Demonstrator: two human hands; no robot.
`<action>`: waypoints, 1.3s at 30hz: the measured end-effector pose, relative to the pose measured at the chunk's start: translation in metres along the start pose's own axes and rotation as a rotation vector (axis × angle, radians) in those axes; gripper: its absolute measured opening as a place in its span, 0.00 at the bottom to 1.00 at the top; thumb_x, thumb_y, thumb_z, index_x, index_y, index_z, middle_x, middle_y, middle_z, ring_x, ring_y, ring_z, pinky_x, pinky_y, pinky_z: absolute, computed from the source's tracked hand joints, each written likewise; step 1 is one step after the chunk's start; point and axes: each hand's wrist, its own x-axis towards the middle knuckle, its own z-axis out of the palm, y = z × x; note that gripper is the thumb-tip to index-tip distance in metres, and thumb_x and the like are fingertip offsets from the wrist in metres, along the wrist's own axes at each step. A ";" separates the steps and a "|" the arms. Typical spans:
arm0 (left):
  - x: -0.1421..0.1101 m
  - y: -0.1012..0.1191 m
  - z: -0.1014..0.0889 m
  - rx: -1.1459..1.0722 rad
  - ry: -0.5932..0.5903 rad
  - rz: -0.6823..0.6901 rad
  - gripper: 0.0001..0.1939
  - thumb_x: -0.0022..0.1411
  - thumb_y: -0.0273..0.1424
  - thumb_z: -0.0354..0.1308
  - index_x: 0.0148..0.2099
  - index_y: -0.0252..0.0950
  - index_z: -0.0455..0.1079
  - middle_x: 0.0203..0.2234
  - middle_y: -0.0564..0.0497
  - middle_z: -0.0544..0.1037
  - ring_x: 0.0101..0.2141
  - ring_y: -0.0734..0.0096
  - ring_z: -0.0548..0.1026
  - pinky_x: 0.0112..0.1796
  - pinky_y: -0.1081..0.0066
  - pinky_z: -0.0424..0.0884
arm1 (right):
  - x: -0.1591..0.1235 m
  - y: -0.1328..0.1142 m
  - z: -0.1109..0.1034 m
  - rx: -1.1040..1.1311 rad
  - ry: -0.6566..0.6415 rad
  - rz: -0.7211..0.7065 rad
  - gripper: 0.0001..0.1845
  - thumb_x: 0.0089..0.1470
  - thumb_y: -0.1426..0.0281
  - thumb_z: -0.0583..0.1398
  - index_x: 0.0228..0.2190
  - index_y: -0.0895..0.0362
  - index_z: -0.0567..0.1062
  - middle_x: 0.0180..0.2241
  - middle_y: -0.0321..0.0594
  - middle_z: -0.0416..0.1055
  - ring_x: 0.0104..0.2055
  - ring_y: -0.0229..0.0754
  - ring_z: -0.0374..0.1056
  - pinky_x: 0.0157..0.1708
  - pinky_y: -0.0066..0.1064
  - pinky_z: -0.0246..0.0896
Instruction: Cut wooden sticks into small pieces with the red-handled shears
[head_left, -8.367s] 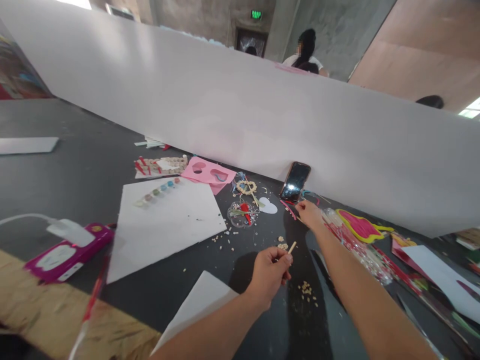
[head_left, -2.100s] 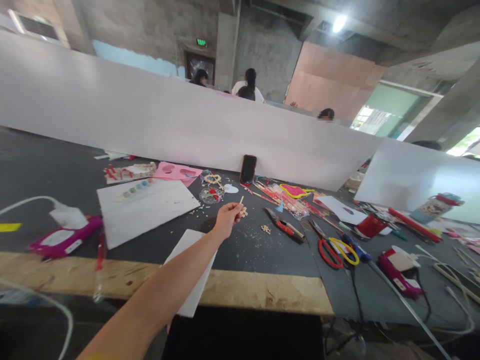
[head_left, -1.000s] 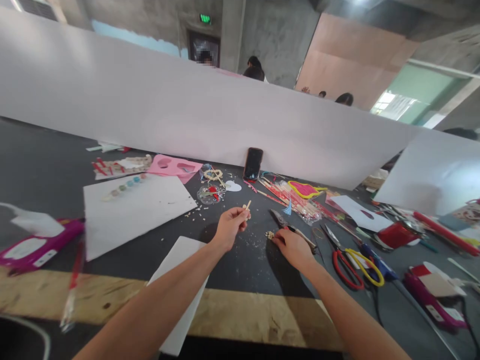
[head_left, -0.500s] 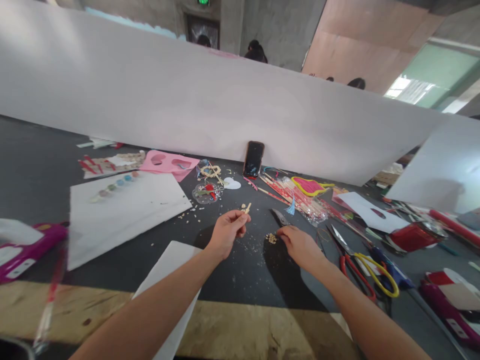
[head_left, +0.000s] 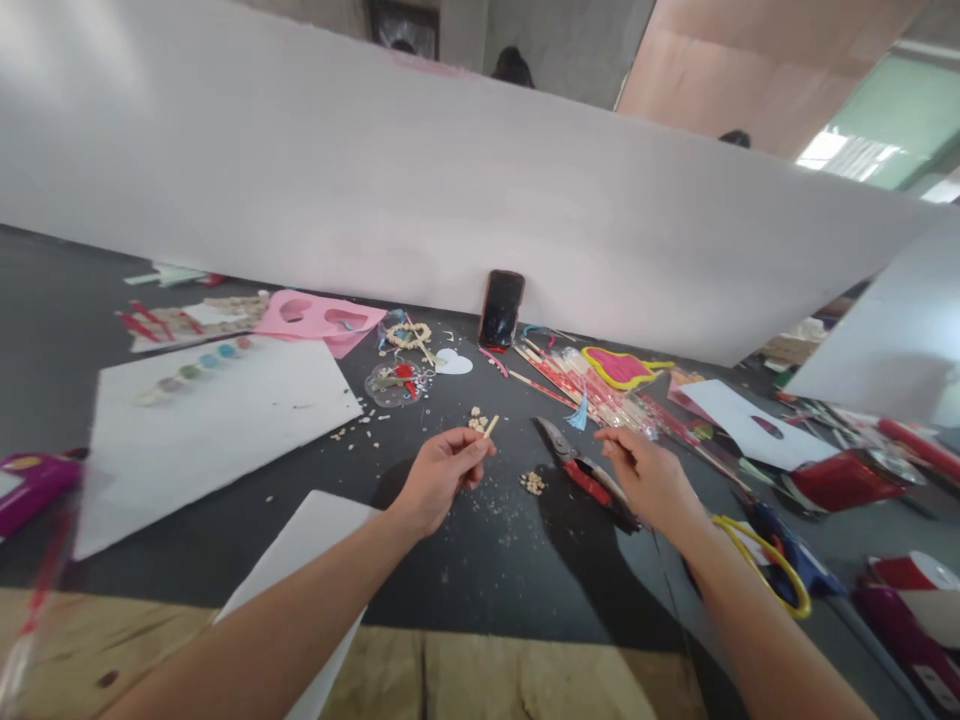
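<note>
My left hand (head_left: 444, 478) is closed, thumb and fingers pinching a short pale wooden stick (head_left: 491, 427) that pokes out past the fingertips. Just beyond it lies a cluster of small wooden bits (head_left: 477, 418). A second little heap of cut wooden pieces (head_left: 533, 483) rests on the black tabletop between my hands. Pruning shears (head_left: 587, 478) with red handles lie to the right of that heap, blades pointing away to the left. My right hand (head_left: 651, 482) hovers beside their handles, fingers loosely bent and apart, with nothing visible in it.
A phone (head_left: 502, 309) leans against the white partition (head_left: 420, 190). Behind the right hand are red-patterned sticks (head_left: 562, 380) and a yellow-edged pink shape (head_left: 619, 367). Yellow-handled scissors (head_left: 772, 570) and a red spool (head_left: 847, 480) lie right. White board (head_left: 217, 430) lies left.
My right hand has moved off the pruning shears to the right and up, leaving their red handles exposed. My left hand still pinches the stick. The view has shifted slightly.
</note>
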 end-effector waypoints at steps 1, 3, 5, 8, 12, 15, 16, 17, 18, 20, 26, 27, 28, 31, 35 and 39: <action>0.000 0.000 0.000 -0.001 -0.006 -0.005 0.09 0.53 0.34 0.61 0.30 0.32 0.70 0.18 0.54 0.70 0.17 0.84 0.61 0.18 0.81 0.56 | 0.001 0.002 -0.003 0.003 0.006 0.001 0.12 0.53 0.68 0.50 0.35 0.54 0.72 0.30 0.38 0.74 0.31 0.39 0.69 0.30 0.29 0.61; -0.001 0.000 0.001 -0.003 0.001 -0.012 0.08 0.53 0.34 0.61 0.29 0.32 0.70 0.19 0.54 0.70 0.17 0.84 0.62 0.18 0.81 0.56 | 0.003 0.005 -0.009 0.010 0.031 0.008 0.12 0.54 0.67 0.50 0.37 0.54 0.72 0.31 0.38 0.74 0.31 0.39 0.69 0.31 0.28 0.61; -0.001 0.000 0.000 0.008 0.002 -0.025 0.08 0.53 0.33 0.61 0.30 0.32 0.70 0.20 0.53 0.71 0.18 0.84 0.62 0.18 0.81 0.55 | 0.001 0.005 -0.010 0.018 0.070 0.017 0.13 0.55 0.66 0.50 0.38 0.54 0.71 0.31 0.38 0.73 0.32 0.38 0.69 0.32 0.28 0.61; -0.002 0.000 0.000 0.011 0.004 -0.039 0.08 0.53 0.34 0.60 0.30 0.32 0.70 0.21 0.53 0.72 0.18 0.84 0.62 0.18 0.80 0.55 | -0.007 0.006 0.000 0.033 0.117 0.021 0.13 0.56 0.65 0.49 0.39 0.54 0.70 0.31 0.39 0.73 0.32 0.39 0.69 0.33 0.29 0.61; -0.001 0.000 0.001 0.019 0.006 -0.048 0.09 0.52 0.34 0.61 0.28 0.33 0.70 0.20 0.53 0.71 0.17 0.83 0.61 0.18 0.79 0.54 | -0.018 0.011 0.020 0.055 0.110 -0.005 0.13 0.57 0.65 0.48 0.38 0.54 0.70 0.34 0.41 0.72 0.35 0.41 0.68 0.36 0.32 0.62; 0.000 0.000 0.002 0.032 0.007 -0.056 0.09 0.52 0.35 0.61 0.29 0.33 0.70 0.18 0.54 0.70 0.16 0.82 0.61 0.18 0.78 0.53 | -0.020 0.015 0.028 0.052 0.069 -0.035 0.12 0.57 0.66 0.48 0.37 0.54 0.70 0.35 0.42 0.72 0.39 0.43 0.67 0.40 0.34 0.61; 0.000 0.000 0.002 0.036 0.007 -0.059 0.09 0.53 0.35 0.60 0.29 0.33 0.70 0.17 0.55 0.69 0.16 0.82 0.60 0.18 0.78 0.53 | -0.020 0.016 0.029 0.046 0.055 -0.042 0.13 0.57 0.67 0.48 0.37 0.54 0.70 0.35 0.42 0.71 0.40 0.43 0.67 0.41 0.34 0.61; -0.001 0.000 0.002 0.041 0.003 -0.065 0.09 0.53 0.35 0.60 0.29 0.33 0.70 0.16 0.55 0.68 0.16 0.82 0.60 0.18 0.78 0.53 | -0.020 0.017 0.030 0.038 0.040 -0.048 0.13 0.57 0.67 0.48 0.37 0.54 0.70 0.36 0.42 0.71 0.40 0.42 0.66 0.41 0.35 0.61; -0.001 0.000 0.002 0.048 -0.003 -0.073 0.09 0.54 0.35 0.60 0.29 0.34 0.70 0.15 0.56 0.66 0.16 0.82 0.60 0.18 0.79 0.53 | -0.020 0.017 0.030 0.029 0.025 -0.054 0.13 0.58 0.67 0.47 0.37 0.54 0.70 0.36 0.42 0.71 0.40 0.42 0.66 0.42 0.35 0.60; -0.002 0.000 0.002 0.067 -0.027 -0.102 0.09 0.55 0.35 0.59 0.30 0.33 0.70 0.14 0.56 0.65 0.16 0.82 0.60 0.18 0.79 0.52 | -0.019 0.018 0.032 0.006 -0.009 -0.068 0.12 0.58 0.67 0.48 0.38 0.54 0.70 0.37 0.43 0.70 0.42 0.43 0.65 0.43 0.36 0.60; -0.004 0.000 0.003 0.106 -0.073 -0.103 0.10 0.55 0.35 0.59 0.30 0.33 0.70 0.14 0.56 0.65 0.16 0.82 0.60 0.19 0.78 0.54 | -0.021 0.017 0.035 -0.085 -0.097 -0.109 0.10 0.52 0.62 0.55 0.35 0.54 0.71 0.42 0.43 0.66 0.46 0.46 0.61 0.46 0.40 0.58; -0.004 0.001 0.003 0.108 -0.077 -0.101 0.10 0.55 0.35 0.59 0.30 0.32 0.70 0.14 0.56 0.65 0.16 0.82 0.60 0.19 0.78 0.55 | -0.021 0.017 0.035 -0.099 -0.103 -0.113 0.10 0.52 0.62 0.56 0.33 0.54 0.71 0.42 0.44 0.66 0.46 0.47 0.61 0.46 0.41 0.57; -0.004 0.001 0.003 0.110 -0.080 -0.100 0.10 0.55 0.35 0.59 0.30 0.32 0.70 0.14 0.56 0.65 0.16 0.82 0.60 0.19 0.78 0.55 | -0.021 0.016 0.035 -0.111 -0.106 -0.117 0.09 0.52 0.62 0.56 0.32 0.54 0.71 0.42 0.44 0.66 0.46 0.47 0.60 0.45 0.41 0.57; -0.003 0.001 0.003 0.104 -0.079 -0.088 0.10 0.54 0.35 0.59 0.30 0.32 0.70 0.15 0.55 0.66 0.16 0.82 0.60 0.19 0.78 0.56 | -0.021 0.014 0.038 -0.132 -0.112 -0.124 0.09 0.52 0.63 0.55 0.31 0.55 0.71 0.41 0.45 0.67 0.45 0.48 0.61 0.45 0.43 0.57; -0.003 -0.001 0.003 0.088 -0.087 -0.077 0.09 0.54 0.35 0.60 0.29 0.33 0.70 0.21 0.53 0.71 0.17 0.83 0.62 0.19 0.77 0.58 | -0.021 0.015 0.043 -0.120 -0.086 -0.082 0.10 0.52 0.63 0.54 0.31 0.55 0.71 0.41 0.46 0.69 0.44 0.51 0.63 0.43 0.46 0.57; -0.003 -0.002 0.003 0.064 -0.075 -0.074 0.09 0.52 0.35 0.61 0.30 0.33 0.70 0.25 0.52 0.73 0.17 0.83 0.63 0.19 0.78 0.58 | -0.019 0.021 0.041 -0.038 0.022 0.025 0.12 0.55 0.62 0.50 0.31 0.54 0.69 0.45 0.47 0.67 0.44 0.49 0.65 0.42 0.44 0.59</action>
